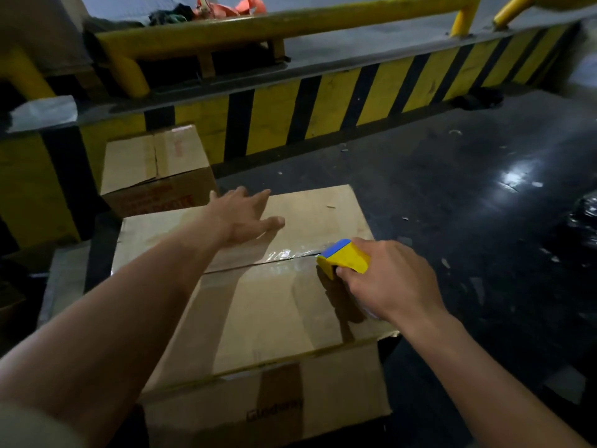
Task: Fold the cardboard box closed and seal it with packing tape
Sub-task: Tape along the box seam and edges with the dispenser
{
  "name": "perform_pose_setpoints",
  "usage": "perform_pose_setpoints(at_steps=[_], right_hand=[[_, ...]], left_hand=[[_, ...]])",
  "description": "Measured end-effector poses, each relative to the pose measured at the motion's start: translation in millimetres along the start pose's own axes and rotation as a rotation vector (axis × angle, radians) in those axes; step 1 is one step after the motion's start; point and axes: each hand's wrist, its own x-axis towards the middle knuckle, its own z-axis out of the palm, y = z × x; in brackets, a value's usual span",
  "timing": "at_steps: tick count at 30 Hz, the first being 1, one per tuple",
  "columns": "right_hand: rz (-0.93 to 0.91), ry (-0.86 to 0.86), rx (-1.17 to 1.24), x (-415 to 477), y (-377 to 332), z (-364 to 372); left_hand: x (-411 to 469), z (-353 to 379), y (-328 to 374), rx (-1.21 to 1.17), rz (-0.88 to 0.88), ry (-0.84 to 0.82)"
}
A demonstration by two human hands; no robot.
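While the left hand lies flat and released on the far flap, pinning it shut, the right hand clenches one yellow tape dispenser at the seam of the cardboard box on the floor. Clear tape seemingly covers the seam's right part. Two boxes appear.

A dark, glossy floor flecked with scraps and a bright light glare at the right fills the frame's right half, bounded along the top by a yellow-and-black striped curb topped by a yellow pipe railing.
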Motion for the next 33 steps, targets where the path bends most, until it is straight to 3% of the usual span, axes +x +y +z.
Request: perform_pose_setpoints(at_steps=[10, 15, 18, 26, 28, 33], right_hand=[[-0.103, -0.083, -0.057, 16.6, 1.7, 22.8], [-0.085, -0.139, -0.051, 33.7, 20.3, 38.1], [-0.077, -0.197, 0.005, 36.9, 29.5, 55.6], [-0.151, -0.243, -0.006, 54.0, 31.1, 81.4], [-0.168, -0.223, 0.002, 54.1, 35.0, 82.7], [-0.236, -0.195, 0.014, 58.7, 47.0, 82.5]], left_hand=[[-35.0, 20.6, -22.7, 0.059, -0.138, 0.027], [-40.9, 55.6, -30.3, 0.045, -0.162, -0.14], [-59.0, 93.1, -26.1, -0.066, -0.224, -0.223], [-69.6, 148.6, -1.8, -0.193, -0.3, -0.176], [-66.4, 155.4, 6.5, -0.214, -0.268, -0.133], [-55.0, 142.3, 24.7, -0.362, 0.005, 0.036]])
